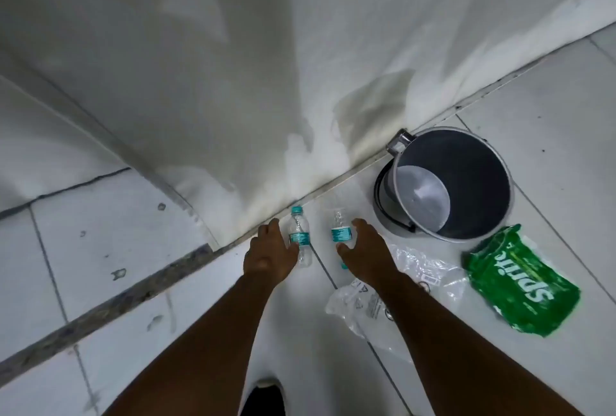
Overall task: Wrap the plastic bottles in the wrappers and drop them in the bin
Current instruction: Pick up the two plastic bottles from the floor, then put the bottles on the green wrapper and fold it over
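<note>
Two small clear plastic bottles with teal labels lie on the white tiled floor near the wall. The left bottle (300, 232) has a teal cap pointing at the wall. My left hand (266, 255) is spread beside it, thumb over its label. The right bottle (340, 230) lies just left of my right hand (365, 250), whose fingers are apart around it. I cannot tell if either hand grips. A grey bin (480, 162) stands empty to the right. A clear wrapper (420, 277) lies under my right forearm, and a green Sprite wrapper (520, 285) is beside it.
A white wall (233, 82) rises right behind the bottles, meeting the floor along a dark joint. A dark stone strip (110, 309) crosses the tiles at the left. A dark shoe (263, 397) shows at the bottom edge.
</note>
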The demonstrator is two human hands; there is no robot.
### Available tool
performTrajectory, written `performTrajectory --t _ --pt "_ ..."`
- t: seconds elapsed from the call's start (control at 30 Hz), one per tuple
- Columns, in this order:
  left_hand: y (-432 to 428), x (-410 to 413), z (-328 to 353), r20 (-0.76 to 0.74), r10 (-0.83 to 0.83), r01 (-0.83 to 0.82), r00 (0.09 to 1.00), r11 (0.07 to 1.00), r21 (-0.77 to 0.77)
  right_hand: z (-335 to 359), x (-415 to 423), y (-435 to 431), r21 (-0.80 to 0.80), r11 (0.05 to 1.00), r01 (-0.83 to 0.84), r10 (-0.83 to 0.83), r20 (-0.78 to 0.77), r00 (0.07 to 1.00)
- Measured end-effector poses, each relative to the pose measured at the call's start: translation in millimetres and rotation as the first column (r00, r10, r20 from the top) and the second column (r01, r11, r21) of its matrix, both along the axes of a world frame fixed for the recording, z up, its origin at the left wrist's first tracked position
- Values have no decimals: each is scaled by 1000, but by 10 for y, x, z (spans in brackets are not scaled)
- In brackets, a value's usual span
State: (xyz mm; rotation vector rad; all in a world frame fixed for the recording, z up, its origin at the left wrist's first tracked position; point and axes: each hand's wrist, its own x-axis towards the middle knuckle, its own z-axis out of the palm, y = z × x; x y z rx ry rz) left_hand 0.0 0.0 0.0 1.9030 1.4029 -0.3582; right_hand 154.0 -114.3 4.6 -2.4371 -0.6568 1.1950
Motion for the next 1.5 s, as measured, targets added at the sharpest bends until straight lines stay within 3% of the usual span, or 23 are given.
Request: performTrajectory --t 0.33,0.6,0.77,0.93,1.13,1.3,1.5 --pt "-34 307 -1069 -26 60 -60 998 998 -18 -1033 7 184 -81 996 -28 47 242 969" --pt "-99 440 -1208 -95 43 -44 995 999 -3 -1268 -45 249 -130 991 -10 45 267 963" --pt "-214 221 -650 -50 41 -38 998 997 60 -702 -167 53 -34 999 23 -15 240 971" --pt "-607 117 470 47 4 -9 999 995 104 361 -333 -532 33 981 194 -196 144 970" --pt "-1331 504 1601 118 -213 209 970 977 43 1389 -211 -1516 -1 905 426 -420 165 893" --pt "-1903 1173 1824 127 -470 459 873 882 112 1816 239 -2329 26 796 604 -589 261 765" --pt "-2451 1954 1702 82 -694 674 715 715 186 1760 724 -3067 5 777 629 -586 371 720"
